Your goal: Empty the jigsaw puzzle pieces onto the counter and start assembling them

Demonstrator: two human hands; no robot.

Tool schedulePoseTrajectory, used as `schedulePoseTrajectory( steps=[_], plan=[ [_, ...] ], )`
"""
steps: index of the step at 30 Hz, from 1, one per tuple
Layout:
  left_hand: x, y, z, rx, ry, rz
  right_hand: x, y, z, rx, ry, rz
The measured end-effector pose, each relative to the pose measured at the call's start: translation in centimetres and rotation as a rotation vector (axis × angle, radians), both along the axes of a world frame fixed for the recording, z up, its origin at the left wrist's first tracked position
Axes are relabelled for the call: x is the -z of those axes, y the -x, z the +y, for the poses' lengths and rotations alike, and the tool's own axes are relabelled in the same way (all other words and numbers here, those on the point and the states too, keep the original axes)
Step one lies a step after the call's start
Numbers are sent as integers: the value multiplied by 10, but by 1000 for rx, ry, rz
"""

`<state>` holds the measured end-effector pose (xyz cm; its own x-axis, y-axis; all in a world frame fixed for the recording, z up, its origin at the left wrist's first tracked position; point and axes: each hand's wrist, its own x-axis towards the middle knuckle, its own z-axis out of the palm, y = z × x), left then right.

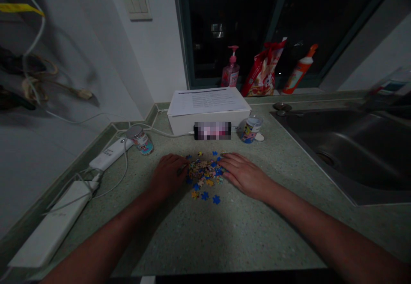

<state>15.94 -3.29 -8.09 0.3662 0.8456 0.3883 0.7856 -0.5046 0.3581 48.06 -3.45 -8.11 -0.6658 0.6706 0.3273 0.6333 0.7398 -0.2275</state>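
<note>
- Pieces [205, 172] of a jigsaw lie in one loose pile on the bench [186, 241], between my left hand [168, 173] and right hand [245, 174]; I judge the step in hand to be working the pile from both sides.
- Next, I'd say, calls for light fingertips, the pieces being small and overlapping.
- Far left: two white power strips [51, 226], by their look, with cables [126, 170].
- Then one jar [143, 142], lid on.
- My left fingers are bent at the pile's edge; I cannot tell whether they pinch a piece.
- Middle: too many pieces to count; three lie nearest me, two blue, one orange. Behind: one phone [212, 131], against one box [180, 123].
- My right palm faces down, fingers slightly spread, at the pile's other edge.
- Beyond: a second jar [249, 132], one white disc [260, 137] beside it.
- Sill: one pump bottle [230, 72], one bag [263, 72], one orange bottle [298, 74].
- Far right: one sink [349, 147].
</note>
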Motion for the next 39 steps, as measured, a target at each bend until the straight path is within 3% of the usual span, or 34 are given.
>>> schedulePoseTrajectory(
  steps=[5,11,18,25,39],
  plan=[
    [-4,-1,0,-39,23,60,-1,-4,4,46,30,88],
    [-9,-1,2,-115,84,114,-7,-18,12,311,-32,346],
    [-8,0,2,-99,74,111,1,-12,12,107,-22,247],
    [-7,-2,0,-92,100,115,14,4,13,76,11,142],
    [-7,-3,-1,-97,91,110,12,0,18,85,5,171]
  ],
)
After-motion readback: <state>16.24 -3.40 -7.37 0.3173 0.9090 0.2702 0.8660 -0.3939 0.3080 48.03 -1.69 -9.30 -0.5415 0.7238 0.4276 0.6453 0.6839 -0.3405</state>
